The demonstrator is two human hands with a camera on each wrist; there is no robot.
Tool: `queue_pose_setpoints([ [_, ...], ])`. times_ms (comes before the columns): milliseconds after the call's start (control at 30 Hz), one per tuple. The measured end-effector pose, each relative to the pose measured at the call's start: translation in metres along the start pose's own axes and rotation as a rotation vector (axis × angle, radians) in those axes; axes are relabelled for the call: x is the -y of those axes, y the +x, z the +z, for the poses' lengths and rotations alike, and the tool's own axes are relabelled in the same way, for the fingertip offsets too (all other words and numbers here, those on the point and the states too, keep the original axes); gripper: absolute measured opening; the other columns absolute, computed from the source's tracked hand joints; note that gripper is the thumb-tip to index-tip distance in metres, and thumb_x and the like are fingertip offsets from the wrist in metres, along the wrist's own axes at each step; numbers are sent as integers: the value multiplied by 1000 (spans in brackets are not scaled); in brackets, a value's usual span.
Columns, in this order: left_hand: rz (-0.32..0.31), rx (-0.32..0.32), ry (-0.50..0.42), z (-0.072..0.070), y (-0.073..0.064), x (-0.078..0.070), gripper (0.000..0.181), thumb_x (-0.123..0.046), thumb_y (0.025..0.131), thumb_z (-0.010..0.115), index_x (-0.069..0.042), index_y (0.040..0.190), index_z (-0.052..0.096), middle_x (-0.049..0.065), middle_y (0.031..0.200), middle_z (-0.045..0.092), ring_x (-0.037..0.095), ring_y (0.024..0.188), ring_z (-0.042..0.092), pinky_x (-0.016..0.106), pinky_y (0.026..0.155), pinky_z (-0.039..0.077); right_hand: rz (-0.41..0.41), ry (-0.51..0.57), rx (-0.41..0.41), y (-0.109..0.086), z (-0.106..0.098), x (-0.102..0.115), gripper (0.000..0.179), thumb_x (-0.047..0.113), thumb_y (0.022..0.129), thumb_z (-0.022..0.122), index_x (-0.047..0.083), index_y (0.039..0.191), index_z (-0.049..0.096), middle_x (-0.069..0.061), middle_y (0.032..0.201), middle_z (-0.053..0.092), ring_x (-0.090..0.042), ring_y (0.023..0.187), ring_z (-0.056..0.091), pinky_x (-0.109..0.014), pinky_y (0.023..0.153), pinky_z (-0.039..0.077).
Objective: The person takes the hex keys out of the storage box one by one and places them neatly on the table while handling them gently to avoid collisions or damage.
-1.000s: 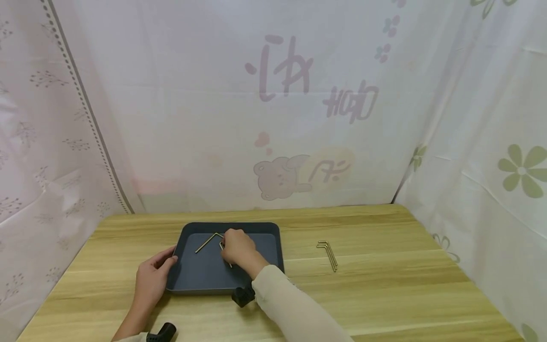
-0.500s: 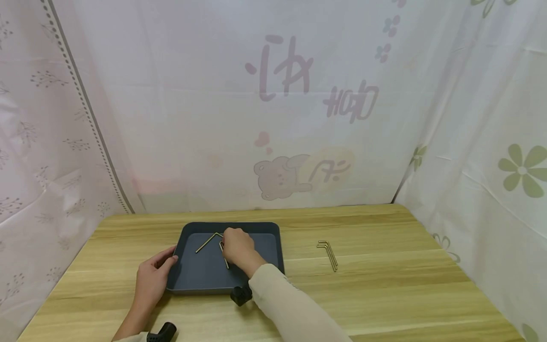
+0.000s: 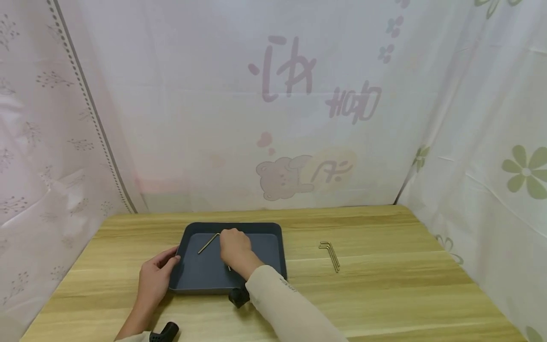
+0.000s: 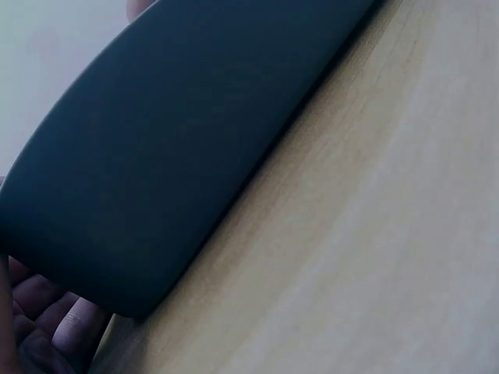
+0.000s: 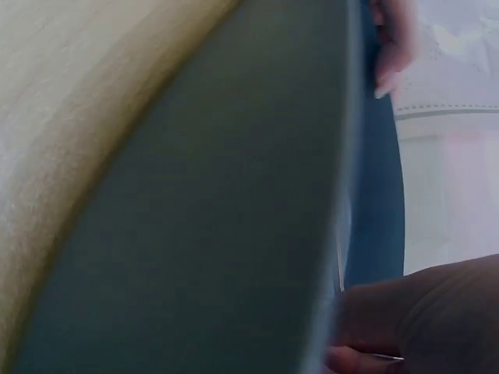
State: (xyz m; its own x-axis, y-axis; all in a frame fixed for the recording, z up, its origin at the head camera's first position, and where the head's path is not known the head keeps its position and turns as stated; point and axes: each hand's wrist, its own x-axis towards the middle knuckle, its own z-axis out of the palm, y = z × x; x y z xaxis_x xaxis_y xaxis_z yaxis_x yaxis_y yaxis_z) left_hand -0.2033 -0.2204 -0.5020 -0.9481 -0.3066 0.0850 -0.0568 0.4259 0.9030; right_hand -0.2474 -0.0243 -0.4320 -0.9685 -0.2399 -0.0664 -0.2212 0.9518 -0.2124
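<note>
A dark grey rectangular tray [image 3: 205, 275] lies on the wooden table. My left hand [image 3: 155, 275] grips its left wall, thumb at the rim and fingers along the outside. In the left wrist view, curled fingers [image 4: 58, 319] show beside the tray's dark wall [image 4: 171, 148]. My right hand [image 3: 236, 248] is low inside the tray, pinching a brass-coloured hex key [image 3: 229, 268]; only its lower tip shows past the hand in the head view, the rest being hidden. Left of that hand, a second L-shaped hex key [image 3: 208, 243] lies on the tray floor.
Several similar hex keys [image 3: 331, 256] lie side by side on the table [image 3: 384, 285], right of the tray. A printed curtain [image 3: 205, 118] hangs behind the table and along both sides. Black wrist cameras sit under each sleeve, the right one [image 3: 239, 297] close to the tray's front wall.
My right hand has shifted slightly left inside the tray and now covers most of the hex key there. My left hand keeps its grip. The head view has shifted a little.
</note>
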Motion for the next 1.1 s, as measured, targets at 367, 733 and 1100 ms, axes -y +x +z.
queue_pose_setpoints([
  [367, -9, 4, 0, -2, -1, 0, 35, -24, 98, 64, -12, 130, 70, 12, 128, 71, -24, 91, 50, 3, 76, 43, 11, 255, 102, 0, -3, -24, 55, 13, 96, 67, 17, 49, 38, 4, 46, 27, -13, 41, 32, -27, 42, 27],
  [733, -7, 7, 8, 0, 0, -1, 34, -23, 99, 64, -12, 130, 70, 11, 128, 72, -24, 91, 50, 3, 76, 42, -39, 607, 158, -19, -22, -67, 4, 1, 87, 71, 2, 85, 74, -5, 76, 70, -15, 54, 63, -30, 55, 54],
  [1100, -9, 2, 14, 0, 0, -1, 34, -23, 98, 64, -11, 130, 71, 12, 128, 72, -24, 89, 50, 3, 75, 42, -34, 880, 274, -26, -33, -92, 30, 1, 87, 70, -8, 116, 69, -11, 90, 73, -16, 70, 67, -36, 67, 61],
])
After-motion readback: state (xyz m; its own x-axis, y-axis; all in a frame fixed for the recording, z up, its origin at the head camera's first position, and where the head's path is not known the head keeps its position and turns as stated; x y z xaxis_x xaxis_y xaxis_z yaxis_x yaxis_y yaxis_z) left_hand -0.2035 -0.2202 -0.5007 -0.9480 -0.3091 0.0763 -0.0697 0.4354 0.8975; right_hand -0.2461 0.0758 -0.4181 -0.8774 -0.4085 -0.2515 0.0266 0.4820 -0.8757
